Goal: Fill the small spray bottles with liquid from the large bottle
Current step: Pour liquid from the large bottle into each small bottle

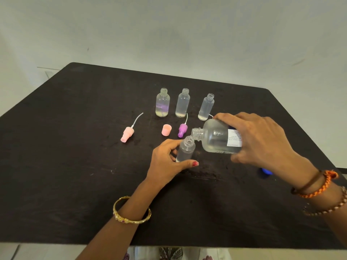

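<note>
Four small spray bottles are uncapped on the dark bench as a person pours from the large bottle. The right hand wraps its grip round the large bottle's body, tipped nearly level, its mouth touching the rim of the fourth small bottle. The left hand pinches that bottle upright between thumb and fingers, near the bench's middle.

Toward the far edge stand three more in a row: the left bottle, the middle bottle and the right bottle, each open-necked and showing only a shallow layer at the bottom. By appearances the filling is at an early stage, with all four bottles still to be topped up and closed.

A pink sprayer, a pink cap and a purple sprayer lie between the row and the hands. A blue cap sits half hidden under the right wrist, near the right edge.

Bare bench lies to the left and along the near edge; the right edge is close to the pouring arm.
</note>
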